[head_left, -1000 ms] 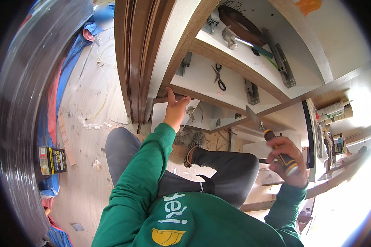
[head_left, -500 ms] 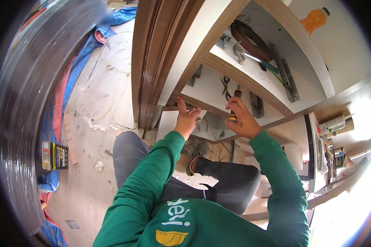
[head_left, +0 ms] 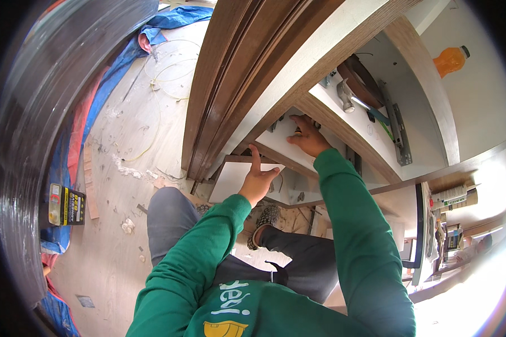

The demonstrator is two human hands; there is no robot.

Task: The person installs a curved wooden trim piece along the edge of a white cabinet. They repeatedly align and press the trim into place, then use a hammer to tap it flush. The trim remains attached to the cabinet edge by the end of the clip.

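Inside the middle compartment of the wooden cabinet [head_left: 337, 124], my right hand [head_left: 312, 139] reaches in with thumb and fingers curved. A black-and-yellow screwdriver handle [head_left: 298, 131] shows between them, mostly hidden by the hand. Close behind the knuckles, a small dark piece [head_left: 316, 124] can be partly seen, perhaps the pliers. My left hand [head_left: 257, 182] is open, its index finger raised and thumb out to the side, beside the white panel [head_left: 234, 178] of the lower compartment. Whether it touches the panel I cannot tell.
In the upper compartment lie a hammer [head_left: 346, 96], a brown coil [head_left: 361, 80] and a metal drawer slide [head_left: 400, 135]. An orange bottle [head_left: 451, 62] stands beyond. Left are loose wire [head_left: 160, 84], a yellow-black box [head_left: 66, 205] and a plastic-wrapped stack [head_left: 22, 118]. My legs are folded below.
My right hand has moved left and deeper into the middle compartment, and the screwdriver is now mostly hidden. The left hand stays beside the white panel. The view has shifted slightly.
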